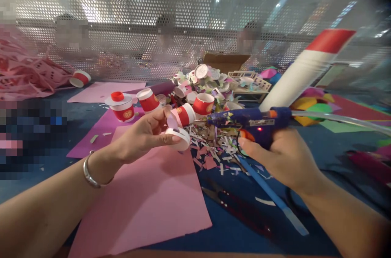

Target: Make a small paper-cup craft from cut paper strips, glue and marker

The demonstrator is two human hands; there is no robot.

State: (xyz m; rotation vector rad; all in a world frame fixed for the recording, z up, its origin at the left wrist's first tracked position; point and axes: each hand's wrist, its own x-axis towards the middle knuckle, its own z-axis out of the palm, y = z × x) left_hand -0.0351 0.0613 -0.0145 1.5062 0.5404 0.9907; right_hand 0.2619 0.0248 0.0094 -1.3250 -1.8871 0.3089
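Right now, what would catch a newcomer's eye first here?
At centre, the right hand grips a blue hot glue gun, its nozzle aimed at a small red-and-white paper cup piece pinched in the left hand. Behind lies a heap of similar cups and paper scraps, with a pink paper sheet below.

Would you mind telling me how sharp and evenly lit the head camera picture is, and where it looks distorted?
Head view: the left hand with its small red-and-white paper cup and the right hand on the blue glue gun are fairly sharp; the perforated metal screen behind glares under ceiling lights; edges bow, the top right corner darkens, and patches at left are pixelated.
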